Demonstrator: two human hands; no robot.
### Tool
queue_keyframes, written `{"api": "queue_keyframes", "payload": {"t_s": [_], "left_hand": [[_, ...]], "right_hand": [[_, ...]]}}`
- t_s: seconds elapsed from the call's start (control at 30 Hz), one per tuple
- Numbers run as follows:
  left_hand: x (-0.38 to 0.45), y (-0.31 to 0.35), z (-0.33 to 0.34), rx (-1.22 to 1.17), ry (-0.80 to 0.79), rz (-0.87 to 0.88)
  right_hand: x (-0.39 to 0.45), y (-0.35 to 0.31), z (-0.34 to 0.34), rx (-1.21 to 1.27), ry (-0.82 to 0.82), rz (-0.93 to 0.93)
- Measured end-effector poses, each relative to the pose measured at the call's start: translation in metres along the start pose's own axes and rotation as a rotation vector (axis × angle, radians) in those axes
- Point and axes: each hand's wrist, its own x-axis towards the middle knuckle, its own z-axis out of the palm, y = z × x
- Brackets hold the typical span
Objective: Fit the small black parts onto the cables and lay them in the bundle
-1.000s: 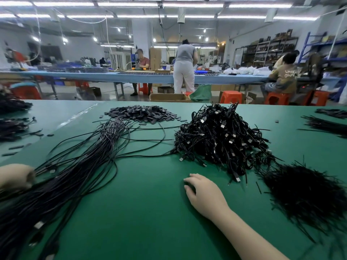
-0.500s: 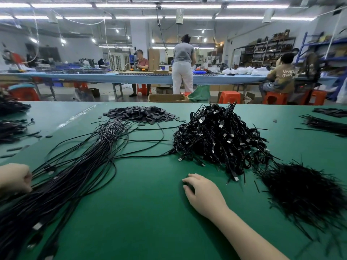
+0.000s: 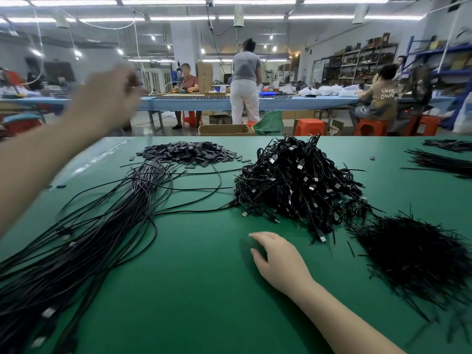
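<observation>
**Watch the raised hand over the loose cables**

Your left hand (image 3: 109, 98) is up in the air toward 10 o'clock, blurred; its fingers look curled, but you cannot tell whether they pinch anything. Your right hand (image 3: 278, 261) rests on the green table (image 3: 204, 290) at 5 o'clock, fingers loosely bent, holding nothing that shows.

The small black parts (image 3: 189, 152) lie heaped at 12 o'clock. The bundle (image 3: 76, 241) of laid cables fans from 11 down to 7 o'clock. The tangled cable pile (image 3: 298, 185) sits at 1 o'clock, and a heap of thin black strands (image 3: 413, 256) at 3 o'clock.

If your left forearm drops carelessly, it is likely to drag bundle cables out of line. Pulling one cable from the tangle could snag its neighbours.

Open green surface lies around your right hand and toward 6 o'clock. The table's far edge runs just behind the parts heap.
</observation>
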Motion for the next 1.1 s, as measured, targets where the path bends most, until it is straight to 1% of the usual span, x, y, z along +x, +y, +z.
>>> {"api": "queue_keyframes", "payload": {"t_s": [0.07,0.13,0.2,0.27,0.33,0.4,0.47,0.53,0.6,0.7,0.77,0.83,0.87,0.9,0.93,1.03,1.07,1.1], "left_hand": [[-0.024,0.044,0.029,-0.098,-0.116,0.121],[-0.058,0.089,0.065,-0.169,-0.223,0.193],[-0.095,0.119,0.097,-0.305,-0.296,0.213],[-0.125,0.141,0.123,-0.440,-0.378,0.222],[-0.143,0.158,0.138,-0.525,-0.473,0.228],[-0.145,0.161,0.145,-0.615,-0.553,0.198],[-0.138,0.151,0.142,-0.662,-0.690,0.195],[-0.131,0.133,0.136,-0.698,-0.847,0.207],[-0.125,0.113,0.131,-0.708,-0.913,0.169],[-0.116,0.081,0.124,-0.702,-0.937,0.037],[-0.109,0.060,0.116,-0.686,-0.912,-0.033],[-0.105,0.044,0.109,-0.665,-0.877,-0.070],[-0.103,0.039,0.106,-0.704,-0.847,-0.112],[-0.102,0.037,0.104,-0.801,-0.802,-0.196],[-0.102,0.037,0.104,-0.953,-0.752,-0.326],[-0.099,0.044,0.106,-1.578,-0.623,-0.742],[-0.099,0.050,0.106,-1.778,-0.606,-0.840],[-0.099,0.055,0.107,-1.922,-0.608,-0.901]], "right_hand": [[-0.002,-0.001,-0.002,0.092,0.087,0.019],[-0.002,-0.003,-0.005,0.208,0.204,0.039],[-0.001,-0.002,-0.008,0.294,0.326,0.057],[0.000,0.000,-0.011,0.329,0.430,0.037],[0.001,0.004,-0.014,0.367,0.488,0.018],[0.002,0.006,-0.017,0.430,0.493,0.032],[0.005,0.008,-0.019,0.479,0.491,0.069],[0.008,0.010,-0.019,0.556,0.509,0.148],[0.010,0.013,-0.019,0.641,0.543,0.250],[0.013,0.019,-0.018,0.715,0.564,0.365],[0.014,0.022,-0.018,0.768,0.588,0.421],[0.013,0.021,-0.020,0.782,0.592,0.433],[0.013,0.019,-0.020,0.773,0.585,0.413],[0.012,0.017,-0.020,0.747,0.573,0.373],[0.010,0.015,-0.020,0.706,0.554,0.318],[0.007,0.007,-0.019,0.591,0.461,0.104],[0.006,0.003,-0.017,0.546,0.427,0.027],[0.004,-0.001,-0.016,0.499,0.390,-0.041]]}}
